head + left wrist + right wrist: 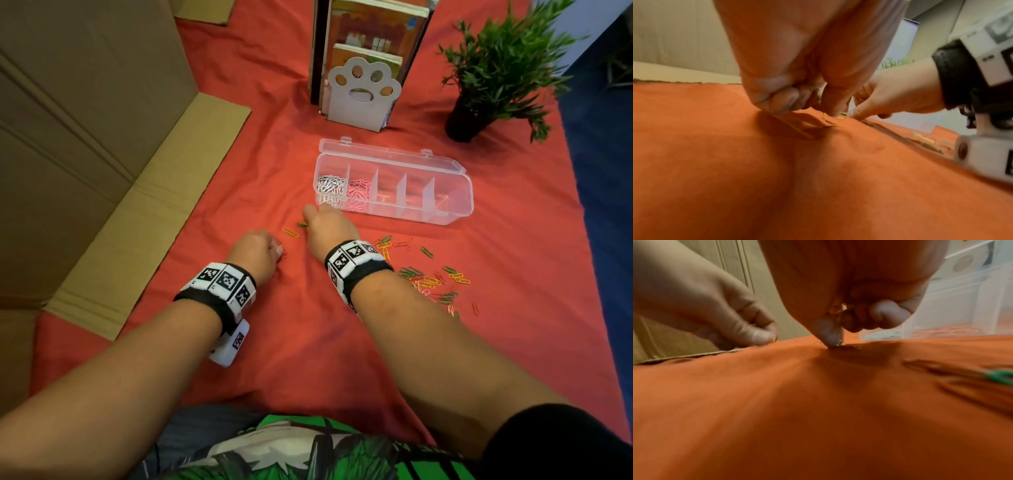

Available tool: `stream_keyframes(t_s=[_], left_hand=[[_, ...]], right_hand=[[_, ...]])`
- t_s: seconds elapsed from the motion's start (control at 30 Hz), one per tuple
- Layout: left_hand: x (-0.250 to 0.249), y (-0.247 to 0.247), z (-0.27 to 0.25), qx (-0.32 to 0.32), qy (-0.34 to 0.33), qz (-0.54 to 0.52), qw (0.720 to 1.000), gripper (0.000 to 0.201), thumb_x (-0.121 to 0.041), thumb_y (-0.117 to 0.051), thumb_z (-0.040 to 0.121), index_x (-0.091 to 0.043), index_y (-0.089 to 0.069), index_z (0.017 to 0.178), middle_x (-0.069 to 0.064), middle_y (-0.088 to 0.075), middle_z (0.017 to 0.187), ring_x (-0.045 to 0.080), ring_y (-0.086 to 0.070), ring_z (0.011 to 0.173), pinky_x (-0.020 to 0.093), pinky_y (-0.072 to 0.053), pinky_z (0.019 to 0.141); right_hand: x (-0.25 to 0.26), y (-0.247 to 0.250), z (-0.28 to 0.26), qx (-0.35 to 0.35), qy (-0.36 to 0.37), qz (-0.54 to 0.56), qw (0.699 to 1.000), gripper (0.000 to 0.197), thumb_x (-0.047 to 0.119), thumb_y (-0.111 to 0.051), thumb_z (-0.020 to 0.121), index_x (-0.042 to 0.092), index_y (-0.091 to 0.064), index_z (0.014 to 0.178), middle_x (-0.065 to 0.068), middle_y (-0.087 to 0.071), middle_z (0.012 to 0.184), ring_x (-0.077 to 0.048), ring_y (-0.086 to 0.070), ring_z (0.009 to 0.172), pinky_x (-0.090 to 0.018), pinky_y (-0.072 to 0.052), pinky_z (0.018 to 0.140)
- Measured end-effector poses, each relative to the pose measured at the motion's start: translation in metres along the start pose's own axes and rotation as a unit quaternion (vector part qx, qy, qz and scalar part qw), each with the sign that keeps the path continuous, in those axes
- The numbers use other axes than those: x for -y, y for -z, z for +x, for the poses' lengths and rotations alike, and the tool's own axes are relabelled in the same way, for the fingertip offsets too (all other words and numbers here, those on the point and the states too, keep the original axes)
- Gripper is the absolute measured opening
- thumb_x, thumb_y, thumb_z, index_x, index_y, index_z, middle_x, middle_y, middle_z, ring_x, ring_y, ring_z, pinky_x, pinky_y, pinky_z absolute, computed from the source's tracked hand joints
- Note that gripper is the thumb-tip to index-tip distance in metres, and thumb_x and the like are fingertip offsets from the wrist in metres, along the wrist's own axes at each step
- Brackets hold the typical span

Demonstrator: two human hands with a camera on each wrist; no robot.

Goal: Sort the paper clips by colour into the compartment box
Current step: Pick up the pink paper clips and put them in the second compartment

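A clear compartment box point(455, 202) lies open on the red cloth, with white clips point(330, 185) in its leftmost cell and pink clips point(358, 192) in the one beside it. My right hand point(306, 219) is just in front of the box; its thumb and curled forefinger pinch a green clip point(302, 224) point(839, 344) against the cloth. My left hand point(278, 249) is to the left with its fingers curled, and its fingertips point(781, 107) nip a red clip point(283, 251) lying flat. A yellow clip point(291, 233) lies between the hands.
A loose heap of mixed clips point(428, 279) spreads to the right of my right wrist. A cardboard box point(85, 154) borders the left. A paw-shaped bookend with books point(363, 99) and a potted plant point(493, 75) stand behind the compartment box.
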State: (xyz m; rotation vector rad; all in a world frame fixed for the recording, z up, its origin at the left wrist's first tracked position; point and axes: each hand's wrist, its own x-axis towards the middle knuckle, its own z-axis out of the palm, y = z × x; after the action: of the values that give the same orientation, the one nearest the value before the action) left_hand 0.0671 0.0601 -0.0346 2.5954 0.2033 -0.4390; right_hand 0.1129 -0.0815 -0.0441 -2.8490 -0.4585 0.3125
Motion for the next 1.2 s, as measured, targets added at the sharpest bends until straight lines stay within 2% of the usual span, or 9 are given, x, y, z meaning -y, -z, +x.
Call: stream_keyframes(t_s=[0.13, 0.27, 0.43, 0.5, 0.57, 0.7, 0.87, 1.07, 1.2], left_hand=[[-0.004, -0.004, 0.006, 0.011, 0.048, -0.194, 0.98, 0.011, -0.019, -0.048, 0.092, -0.019, -0.05, 0.081, 0.006, -0.059, 0.079, 0.021, -0.051, 0.07, 0.032, -0.043, 0.07], [-0.018, 0.001, 0.011, 0.081, 0.125, -0.461, 0.875, 0.03, 0.001, -0.033, 0.092, -0.02, -0.048, 0.078, 0.0, -0.045, 0.066, 0.001, -0.047, 0.037, 0.015, -0.037, 0.037], [-0.031, 0.011, 0.02, 0.082, 0.203, -0.583, 0.782, 0.022, -0.009, -0.037, 0.087, -0.015, -0.047, 0.068, 0.0, -0.041, 0.057, 0.009, -0.041, 0.04, 0.015, -0.034, 0.039], [-0.035, 0.009, 0.026, 0.074, 0.202, -0.558, 0.802, 0.021, -0.014, -0.041, 0.086, -0.017, -0.046, 0.066, -0.003, -0.036, 0.052, 0.007, -0.034, 0.036, 0.013, -0.027, 0.038], [-0.034, 0.006, 0.032, 0.047, 0.139, -0.424, 0.894, 0.016, -0.017, -0.048, 0.088, -0.017, -0.054, 0.073, 0.0, -0.045, 0.058, 0.009, -0.042, 0.039, 0.014, -0.03, 0.036], [-0.022, -0.001, 0.028, -0.014, -0.023, -0.026, 0.999, 0.023, -0.021, -0.063, 0.083, -0.011, -0.067, 0.103, 0.01, -0.07, 0.101, 0.026, -0.063, 0.097, 0.027, -0.045, 0.081], [-0.011, -0.011, 0.022, -0.043, -0.046, 0.049, 0.997, 0.016, -0.019, -0.063, 0.082, -0.008, -0.066, 0.093, 0.018, -0.067, 0.102, 0.034, -0.06, 0.097, 0.033, -0.043, 0.078], [-0.021, -0.01, 0.016, 0.012, 0.016, -0.045, 0.999, 0.027, -0.022, -0.047, 0.089, 0.001, -0.06, 0.09, 0.025, -0.063, 0.094, 0.039, -0.058, 0.092, 0.039, -0.044, 0.079], [-0.031, 0.0, 0.001, 0.156, 0.175, -0.465, 0.854, 0.011, -0.017, -0.039, 0.07, -0.015, -0.042, 0.059, 0.0, -0.044, 0.049, 0.014, -0.04, 0.038, 0.016, -0.031, 0.041]], right_hand=[[-0.014, 0.001, -0.013, 0.022, -0.018, 0.026, 0.999, 0.023, 0.006, -0.043, 0.086, 0.007, -0.051, 0.107, -0.018, -0.053, 0.108, -0.036, -0.055, 0.103, -0.041, -0.046, 0.079], [-0.038, 0.01, -0.024, 0.035, -0.106, 0.156, 0.981, 0.01, 0.014, -0.055, 0.082, 0.011, -0.064, 0.085, -0.01, -0.066, 0.094, -0.028, -0.06, 0.09, -0.027, -0.044, 0.072], [-0.048, 0.026, -0.041, 0.058, -0.227, 0.406, 0.883, 0.023, 0.01, -0.056, 0.082, 0.022, -0.055, 0.062, 0.0, -0.053, 0.057, -0.016, -0.047, 0.049, -0.021, -0.039, 0.047], [-0.05, 0.031, -0.048, 0.055, -0.231, 0.423, 0.874, 0.023, 0.007, -0.056, 0.08, 0.021, -0.055, 0.062, -0.003, -0.055, 0.06, -0.016, -0.049, 0.049, -0.022, -0.041, 0.047], [-0.052, 0.034, -0.054, 0.053, -0.229, 0.4, 0.886, 0.024, 0.005, -0.057, 0.079, 0.02, -0.055, 0.06, -0.006, -0.058, 0.063, -0.019, -0.053, 0.054, -0.028, -0.047, 0.055], [-0.06, 0.032, -0.067, 0.078, -0.209, 0.282, 0.933, 0.015, 0.016, -0.058, 0.084, 0.019, -0.063, 0.07, -0.006, -0.062, 0.072, -0.022, -0.058, 0.07, -0.026, -0.043, 0.065], [-0.071, 0.026, -0.068, 0.059, -0.243, 0.225, 0.942, 0.028, 0.017, -0.04, 0.095, 0.004, -0.062, 0.107, -0.018, -0.065, 0.111, -0.033, -0.059, 0.105, -0.033, -0.044, 0.088], [-0.072, 0.019, -0.068, 0.059, -0.234, 0.204, 0.949, 0.026, 0.006, -0.041, 0.088, 0.008, -0.065, 0.098, -0.013, -0.058, 0.117, -0.03, -0.057, 0.104, -0.03, -0.044, 0.088], [-0.081, 0.013, -0.075, 0.015, -0.214, 0.113, 0.97, 0.018, 0.013, -0.05, 0.085, 0.013, -0.066, 0.094, -0.014, -0.049, 0.114, -0.032, -0.055, 0.104, -0.033, -0.044, 0.09]])
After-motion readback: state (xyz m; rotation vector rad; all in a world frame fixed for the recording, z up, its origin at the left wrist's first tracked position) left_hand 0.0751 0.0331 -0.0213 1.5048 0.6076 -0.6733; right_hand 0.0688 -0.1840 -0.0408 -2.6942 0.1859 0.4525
